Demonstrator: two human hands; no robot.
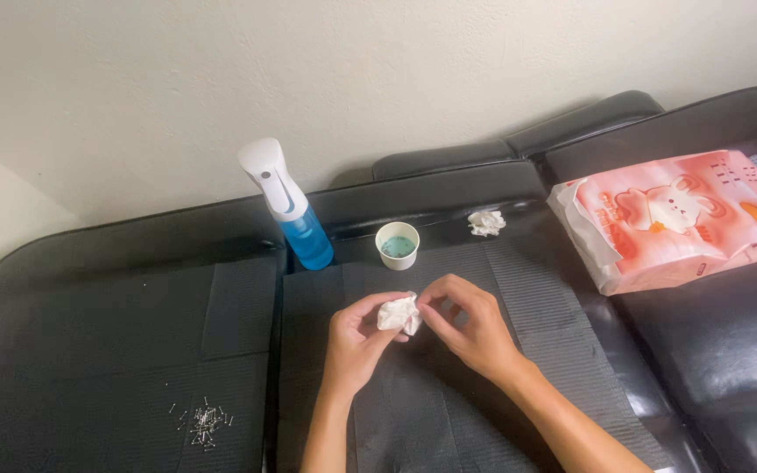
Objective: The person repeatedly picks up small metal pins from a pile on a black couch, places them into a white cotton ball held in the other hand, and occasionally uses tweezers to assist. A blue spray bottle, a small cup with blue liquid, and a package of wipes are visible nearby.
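Observation:
A small crumpled white tissue (399, 314) is pinched between both hands over a dark mat (536, 324). My left hand (354, 340) grips it from the left with thumb and fingers. My right hand (473, 322) pinches its right side with the fingertips. Just beyond the hands stands a small white cup (397, 244) with something teal inside. Left of the cup stands a blue spray bottle (294, 215) with a white trigger head.
Another crumpled white tissue (486, 222) lies right of the cup. A pink and white soft pack (676, 219) rests on the black cushion at the right. Several tiny metal pins (203, 422) are scattered on the left mat. A pale wall rises behind.

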